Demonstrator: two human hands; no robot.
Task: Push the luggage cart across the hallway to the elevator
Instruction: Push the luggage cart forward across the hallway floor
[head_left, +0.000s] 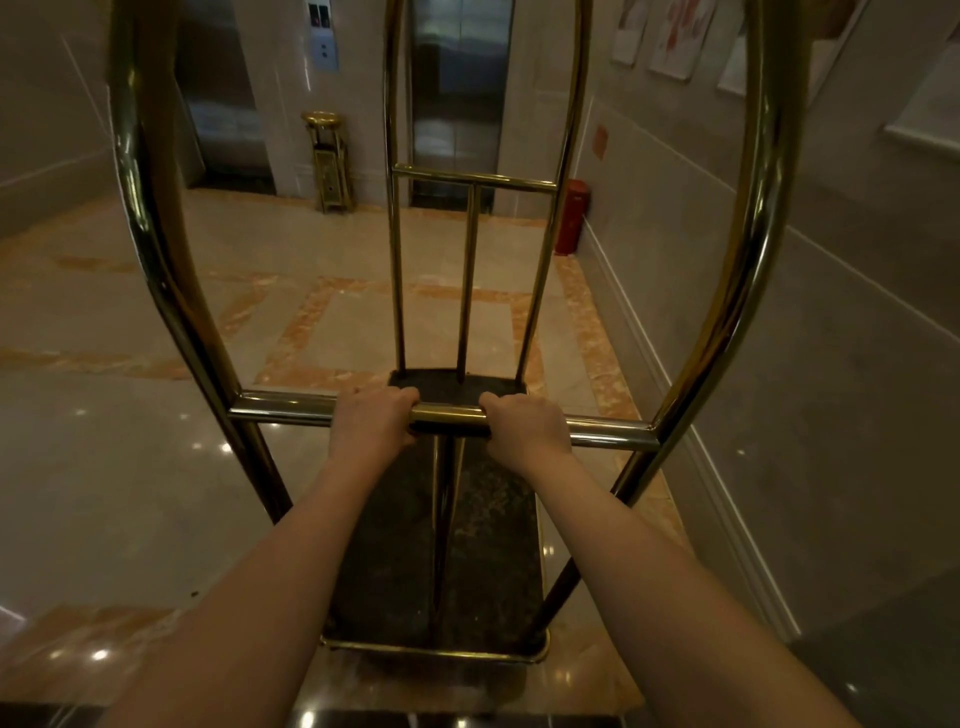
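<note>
A polished marble floor (130, 493) — pale tiles banded with orange stone, spotted with ceiling-light reflections — ran under the luggage cart (748, 249), whose dark carpeted deck (488, 545) lay empty between two bare forearms. Both arms reached straight forward, roughly parallel. The left hand (371, 418) and the right hand (522, 423) sat close together near the middle of the cart's brass crossbar (608, 434), each grip closed over the bar from above, fingers curled across its far side. Tall brass hoops rose at the near and far ends of the cart. Beyond it, across the open floor, stood a brass ash stand (330, 161) against the pillar between two shut steel elevator doors (457, 98) — a call panel (324, 49) mounted above the stand. A red cabinet (571, 215) stood at the right-hand wall (857, 338), which carried framed pictures (675, 36).
</note>
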